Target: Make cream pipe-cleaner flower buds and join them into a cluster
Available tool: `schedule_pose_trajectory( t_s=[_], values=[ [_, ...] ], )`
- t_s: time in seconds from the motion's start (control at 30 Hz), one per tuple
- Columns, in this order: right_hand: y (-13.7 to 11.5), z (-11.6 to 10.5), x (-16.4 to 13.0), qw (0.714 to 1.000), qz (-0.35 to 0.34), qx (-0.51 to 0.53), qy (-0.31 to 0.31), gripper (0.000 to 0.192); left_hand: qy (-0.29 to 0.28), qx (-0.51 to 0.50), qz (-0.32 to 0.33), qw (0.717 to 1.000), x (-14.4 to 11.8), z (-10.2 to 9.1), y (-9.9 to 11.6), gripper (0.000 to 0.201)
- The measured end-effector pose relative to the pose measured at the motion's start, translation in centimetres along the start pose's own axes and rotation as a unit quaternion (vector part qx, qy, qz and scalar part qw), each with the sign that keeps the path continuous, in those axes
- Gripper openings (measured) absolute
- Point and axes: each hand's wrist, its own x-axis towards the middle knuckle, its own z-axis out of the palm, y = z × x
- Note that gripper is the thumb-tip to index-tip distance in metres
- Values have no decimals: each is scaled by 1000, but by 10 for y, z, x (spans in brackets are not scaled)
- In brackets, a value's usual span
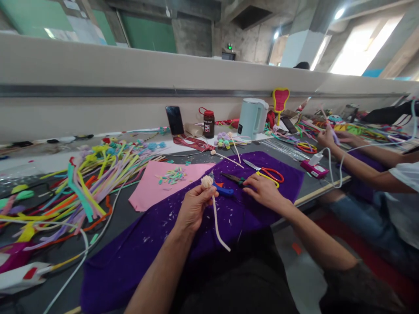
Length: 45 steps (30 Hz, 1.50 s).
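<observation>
My left hand [195,205] is closed, pinching a cream fuzzy pipe-cleaner flower [207,181] between thumb and fingers. Its cream stem [216,226] hangs down and curves to the right. Over the purple cloth [131,261], my right hand [264,192] has its fingers bent around the handle end of dark-jawed pliers [231,178]; the handles are mostly hidden under it. A blue-handled tool [224,190] lies between my hands. Just beyond my right hand rest scissors [253,165] with red and yellow handles. Two cream stems with small heads [229,158] lie farther back.
Colourful pipe cleaners [94,183] pile up at left. Cut bits [175,175] lie on a pink sheet [144,192]. A phone [174,120], a bottle [208,124] and a pale blue kettle [252,117] stand behind. A cable and pink power strip [313,169] sit near a co-worker's hands [330,138] at right.
</observation>
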Motion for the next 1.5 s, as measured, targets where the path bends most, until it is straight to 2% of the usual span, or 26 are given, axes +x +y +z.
schedule_pose_trajectory(
  t_s=[0.1,0.2,0.47,0.53,0.57,0.6,0.67,0.73,0.83,0.93,1.03,1.17,1.27,1.4,1.5],
  values=[
    [27,-3,9,991,-20,-112,-74,28,-7,12,-8,1000,1,0,-1,19],
    [34,2,18,983,-27,-146,-104,31,0,9,-8,1000,2,-1,-2,21],
    [48,7,26,997,15,2,-81,16,45,-35,21,998,4,-9,9,23],
    [52,5,27,992,45,98,-59,16,50,-45,21,998,4,-10,11,23],
    [52,4,26,980,70,180,-46,17,51,-48,23,997,4,-10,11,23],
    [51,2,26,955,98,277,-33,16,51,-48,24,997,5,-10,11,23],
    [43,-2,26,872,143,467,-18,15,50,-47,25,997,6,-9,10,22],
    [31,-6,26,795,144,590,-17,16,48,-46,22,998,7,-8,9,22],
    [12,-9,29,721,118,683,-34,20,37,-43,15,998,9,-7,6,20],
    [-2,-10,34,685,92,721,-51,23,32,-37,-2,999,9,-8,7,19],
    [-11,-17,48,679,43,731,-54,31,25,-21,-34,999,7,-12,14,18],
    [-19,-31,77,700,-39,710,-66,32,18,40,-43,998,9,-16,29,16],
    [-24,-30,94,711,-76,694,-85,27,20,85,-51,995,16,-20,34,19],
    [-21,-11,105,696,-62,708,-102,26,64,92,-27,993,29,-33,27,22],
    [-11,3,106,686,-20,711,-153,30,91,104,-23,990,35,-44,21,25]
  ],
)
